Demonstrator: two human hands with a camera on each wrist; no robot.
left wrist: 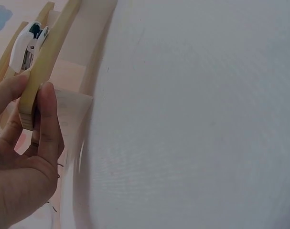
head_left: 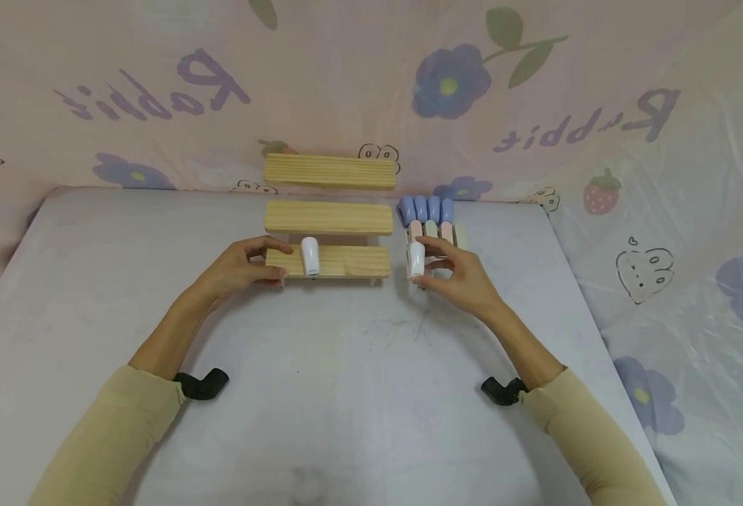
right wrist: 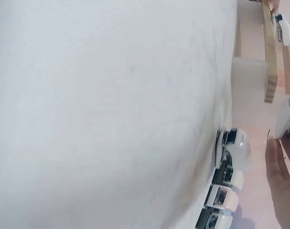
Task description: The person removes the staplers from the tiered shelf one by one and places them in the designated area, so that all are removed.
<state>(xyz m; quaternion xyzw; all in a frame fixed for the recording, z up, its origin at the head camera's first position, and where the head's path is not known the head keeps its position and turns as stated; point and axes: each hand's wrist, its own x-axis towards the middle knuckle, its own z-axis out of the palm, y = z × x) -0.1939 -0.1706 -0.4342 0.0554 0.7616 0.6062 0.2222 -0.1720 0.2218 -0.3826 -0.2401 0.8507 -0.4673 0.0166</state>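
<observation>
A white stapler (head_left: 310, 256) stands on the lowest wooden board (head_left: 360, 261) of a three-step shelf. My left hand (head_left: 240, 268) grips the left end of that board; in the left wrist view the thumb lies on one face and the fingers on the other. Just right of the shelf, my right hand (head_left: 462, 280) pinches a second white stapler (head_left: 416, 260) between thumb and fingers. In the right wrist view, this held stapler (right wrist: 284, 117) shows only in part at the right edge. Behind the right hand sit rows of staplers, the blue ones (head_left: 427, 209) at the back, partly hidden.
The middle board (head_left: 329, 217) and top board (head_left: 330, 171) rise in steps behind the lowest one. A white-covered table (head_left: 346, 407) lies beneath everything. A printed pink curtain (head_left: 346, 84) hangs behind it. Several staplers (right wrist: 221, 198) stand in a line at the right.
</observation>
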